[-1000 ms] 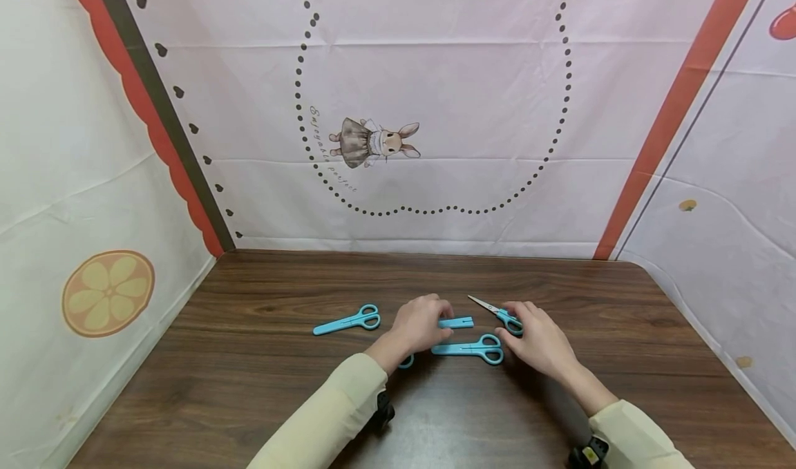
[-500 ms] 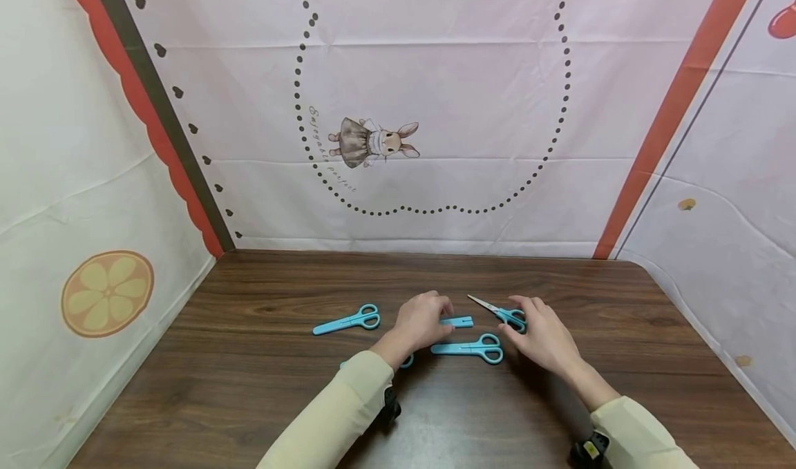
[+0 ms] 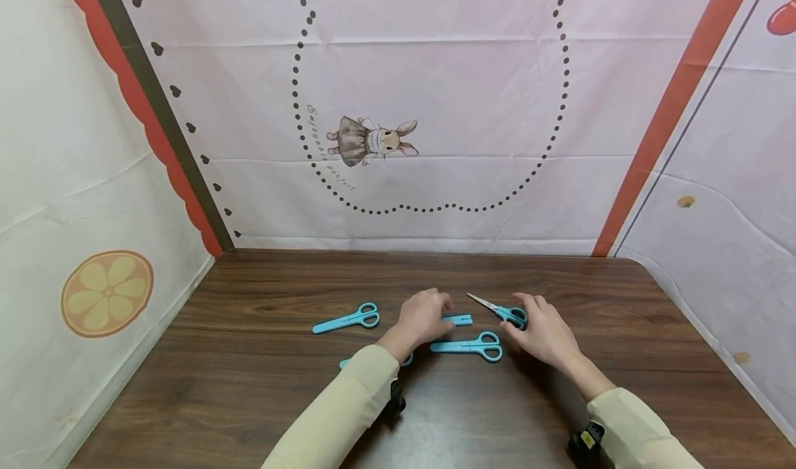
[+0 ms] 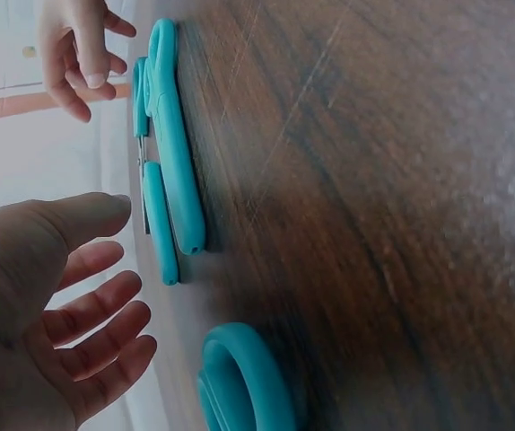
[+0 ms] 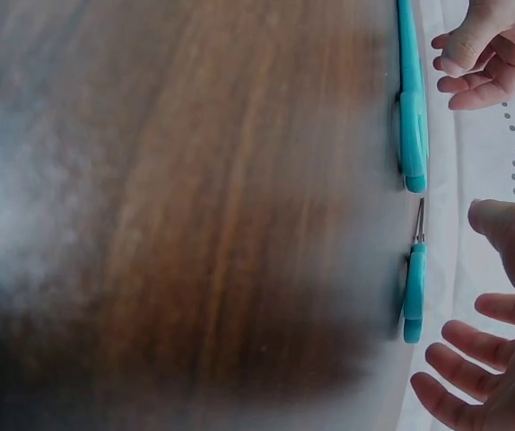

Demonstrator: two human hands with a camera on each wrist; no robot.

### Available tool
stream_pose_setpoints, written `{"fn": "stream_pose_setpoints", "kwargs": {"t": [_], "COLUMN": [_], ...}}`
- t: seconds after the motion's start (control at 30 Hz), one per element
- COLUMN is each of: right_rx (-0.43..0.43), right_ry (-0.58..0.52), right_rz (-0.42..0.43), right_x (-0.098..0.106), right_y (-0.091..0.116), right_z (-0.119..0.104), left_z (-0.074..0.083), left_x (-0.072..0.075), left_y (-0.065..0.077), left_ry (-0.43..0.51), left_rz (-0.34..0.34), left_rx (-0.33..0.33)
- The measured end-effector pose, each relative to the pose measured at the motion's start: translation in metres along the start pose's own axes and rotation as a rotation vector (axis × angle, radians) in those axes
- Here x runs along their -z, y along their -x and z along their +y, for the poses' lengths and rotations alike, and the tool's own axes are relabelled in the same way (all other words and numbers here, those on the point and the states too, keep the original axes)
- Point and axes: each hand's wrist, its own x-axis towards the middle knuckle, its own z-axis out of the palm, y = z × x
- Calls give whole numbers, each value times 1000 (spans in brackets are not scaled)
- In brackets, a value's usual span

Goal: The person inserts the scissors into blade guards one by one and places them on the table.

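Observation:
My left hand (image 3: 423, 317), fingers bent but holding nothing, hovers over a blue scissors sheath (image 3: 461, 320) on the table, its left part hidden by the hand. In the left wrist view that sheath (image 4: 159, 224) lies beyond the thumb, apart from it. My right hand (image 3: 547, 331) is spread beside the blue handles of unsheathed scissors (image 3: 513, 318), whose metal blades point to the upper left. The right wrist view shows these scissors (image 5: 414, 287) on the table, with nothing between thumb and fingers. In front of the sheath lie sheathed blue scissors (image 3: 457, 347), handles to the right.
Another pair of sheathed scissors (image 3: 338, 324) lies to the left. A further blue pair (image 3: 407, 360) is mostly covered by my left forearm. The brown wooden table (image 3: 249, 386) meets a printed cloth wall (image 3: 485, 110) at its back edge.
My right fingers have drawn back slightly to the right, so more of the unsheathed scissors' handles shows. My left forearm has shifted a little right, uncovering a blue tip beneath it.

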Motion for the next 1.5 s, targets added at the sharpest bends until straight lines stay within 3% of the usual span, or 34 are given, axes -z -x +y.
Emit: {"fn": "stream_pose_setpoints", "kwargs": {"t": [0.57,0.8,1.2,1.5], "right_rx": [-85,-156,-245,-257], "right_ry": [41,75,145,187], "right_rz": [-30,-87,-207,-213], "right_x": [-4,-5,-5,-10], "right_y": [-2,-3,-12,-15], "right_z": [0,-2,-5,-5], "left_z": [-7,-6,-2,0], "left_x": [-3,-6,-7,-8], "left_y": [-7,-9,-8,-8], "left_ry": [-27,-52,-87,-101], "left_rz": [-43,-66,-63,-43], "left_rx": [47,61,47,50]}}
